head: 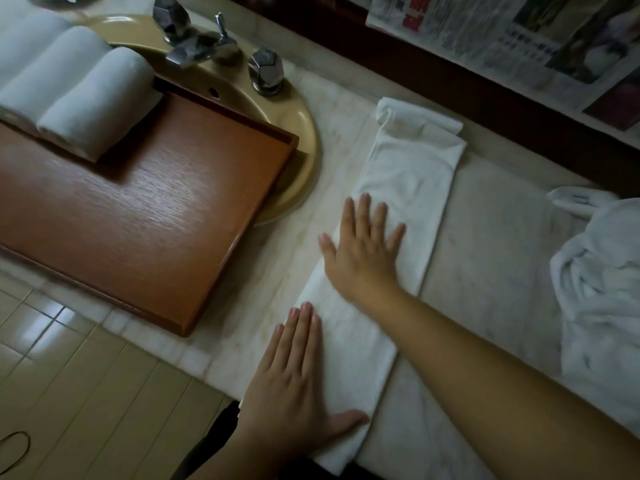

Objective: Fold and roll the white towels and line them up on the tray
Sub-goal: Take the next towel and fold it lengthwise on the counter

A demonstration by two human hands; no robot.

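So from my feed, the towel is folded into a long narrow strip lying flat on the marble counter. Its long axis runs diagonally, near end at the counter's front edge by the person, far end pointing up toward the back wall, a bit to the right. The far end looks doubled over with a little loop or tag, though it's too soft in my view to be sure.

Both hands are flat, palms down on the strip, fingers straight, gripping nothing. The left hand presses the near end, fingers together and pointing along the strip. The right hand sits further up around the middle, fingers spread, its forearm crossing in from the lower right.

The tray is just left of the towel, sitting partly over the sink, apart from the strip. I count 3 rolls lined up side by side at its far left end, touching each other. A loose pile of white cloth sits on the counter at the right, well apart from the strip.
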